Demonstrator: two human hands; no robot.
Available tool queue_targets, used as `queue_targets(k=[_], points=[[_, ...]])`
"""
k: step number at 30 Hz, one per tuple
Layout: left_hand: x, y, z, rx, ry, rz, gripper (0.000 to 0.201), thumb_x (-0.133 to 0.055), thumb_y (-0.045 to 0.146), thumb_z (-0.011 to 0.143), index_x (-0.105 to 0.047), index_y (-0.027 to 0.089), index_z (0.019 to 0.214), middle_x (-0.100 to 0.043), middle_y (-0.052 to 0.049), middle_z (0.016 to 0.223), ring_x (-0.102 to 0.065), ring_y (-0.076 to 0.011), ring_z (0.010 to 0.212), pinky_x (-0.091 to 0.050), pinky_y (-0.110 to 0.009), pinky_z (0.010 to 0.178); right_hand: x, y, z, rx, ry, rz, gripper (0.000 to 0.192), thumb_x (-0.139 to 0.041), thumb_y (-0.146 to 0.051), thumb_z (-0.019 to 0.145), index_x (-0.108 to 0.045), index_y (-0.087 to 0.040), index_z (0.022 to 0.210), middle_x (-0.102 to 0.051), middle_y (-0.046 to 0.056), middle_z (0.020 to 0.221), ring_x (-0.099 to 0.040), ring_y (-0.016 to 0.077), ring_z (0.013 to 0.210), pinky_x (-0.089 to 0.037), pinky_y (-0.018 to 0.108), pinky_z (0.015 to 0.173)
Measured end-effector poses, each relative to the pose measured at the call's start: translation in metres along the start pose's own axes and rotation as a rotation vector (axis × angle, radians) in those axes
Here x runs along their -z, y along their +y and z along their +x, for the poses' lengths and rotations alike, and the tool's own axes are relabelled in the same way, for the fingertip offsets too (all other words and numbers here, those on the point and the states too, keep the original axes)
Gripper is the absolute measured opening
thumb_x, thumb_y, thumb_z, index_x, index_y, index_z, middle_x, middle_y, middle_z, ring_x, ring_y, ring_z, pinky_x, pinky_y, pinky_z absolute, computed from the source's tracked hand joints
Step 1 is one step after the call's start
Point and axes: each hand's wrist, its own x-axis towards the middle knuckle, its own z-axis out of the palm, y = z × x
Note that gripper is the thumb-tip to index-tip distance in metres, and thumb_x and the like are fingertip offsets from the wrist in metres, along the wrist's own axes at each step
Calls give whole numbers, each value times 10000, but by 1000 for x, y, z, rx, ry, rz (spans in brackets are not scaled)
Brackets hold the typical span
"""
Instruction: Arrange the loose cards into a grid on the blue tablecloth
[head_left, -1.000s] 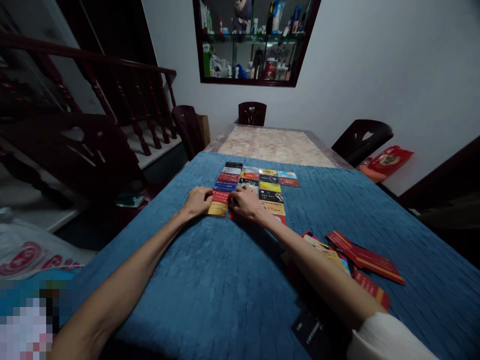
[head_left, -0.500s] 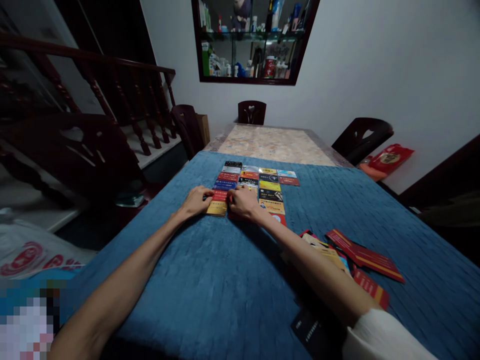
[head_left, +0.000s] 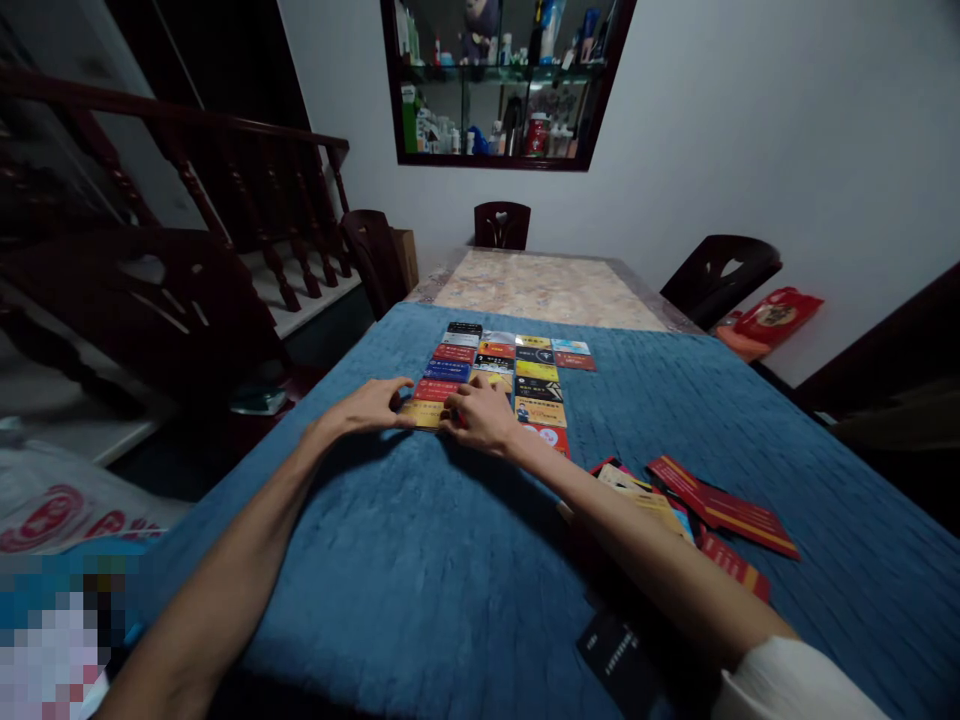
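Cards lie face up in columns on the blue cloth. My left hand [head_left: 367, 408] is at the left column's near end, with index finger and thumb apart. Its thumb touches the left edge of a gold card [head_left: 426, 415], and the index finger is by a red card [head_left: 436, 390] just beyond. My right hand [head_left: 484, 415] has its fingers bent down at the right edge of the gold card. It covers the near part of the second column, so what is under its fingertips is hidden. A blue card [head_left: 448, 371] lies farther up the left column.
A loose pile of cards [head_left: 652, 505] is under and beside my right forearm, with long red cards [head_left: 724, 505] to its right. A black card [head_left: 619, 660] lies near the front edge. Chairs [head_left: 501, 225] stand around the table; a plastic bag [head_left: 67, 495] is at left.
My left hand has moved left and slightly nearer, from the red card to the gold card's edge, and its fingers have spread. My right hand has shifted slightly nearer me.
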Motion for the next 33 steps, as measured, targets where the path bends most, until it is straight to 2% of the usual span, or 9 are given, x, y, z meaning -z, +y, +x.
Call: queue_targets(k=[3, 8, 15, 18, 22, 27, 33], points=[[1, 3, -3, -42, -30, 31, 743, -714, 442, 653, -569, 131, 1313, -688, -69, 930, -623, -222, 810, -466, -300, 723, 0, -3, -4, 31, -21, -2, 326, -560, -448, 904, -688, -199, 1070, -669, 115, 1174, -456, 318, 1150, -370, 426, 867], [-3, 1, -1, -117, -4, 57, 525, -665, 350, 670, -650, 166, 1162, -691, -67, 973, -622, -223, 852, -478, -306, 773, -2, -6, -7, 38, -34, -26, 273, -586, -346, 882, -675, -193, 1090, -667, 116, 1177, -461, 307, 1158, -362, 411, 873], [-5, -5, -2, -144, 52, -19, 472, -686, 387, 656, -672, 179, 1080, -685, -33, 829, -605, -186, 706, -471, -284, 660, -4, -3, -7, 39, -15, 1, 280, -562, -389, 904, -675, -213, 1089, -677, 108, 1181, -464, 312, 1155, -361, 420, 884], [-4, -7, 0, -145, 94, -20, 436, -674, 429, 686, -688, 182, 1044, -686, -34, 814, -617, -192, 717, -475, -290, 667, -2, 3, -7, 21, -8, 14, 332, -512, -440, 939, -673, -215, 1122, -672, 109, 1192, -463, 313, 1151, -359, 424, 879], [-7, -9, 6, -173, 171, 37, 357, -612, 431, 752, -704, 179, 988, -702, -71, 926, -639, -224, 860, -495, -329, 794, 6, 13, -9, -19, 0, 0, 322, -475, -405, 968, -676, -218, 1137, -674, 108, 1179, -468, 304, 1153, -345, 417, 882], [-13, -12, 10, -198, 223, 35, 395, -544, 441, 811, -695, 163, 1047, -692, -90, 1021, -624, -244, 964, -484, -376, 911, 13, 33, -22, -50, 32, -34, 317, -495, -397, 966, -685, -214, 1139, -685, 111, 1158, -472, 301, 1134, -327, 398, 860], [-21, -5, 12, -223, 425, 41, 326, -483, 377, 877, -715, 168, 971, -681, -90, 1026, -592, -235, 965, -468, -390, 944, 21, 69, -57, -95, 160, -14, 249, -538, -333, 940, -713, -221, 1077, -704, 94, 1090, -478, 283, 1078, -306, 374, 811]])
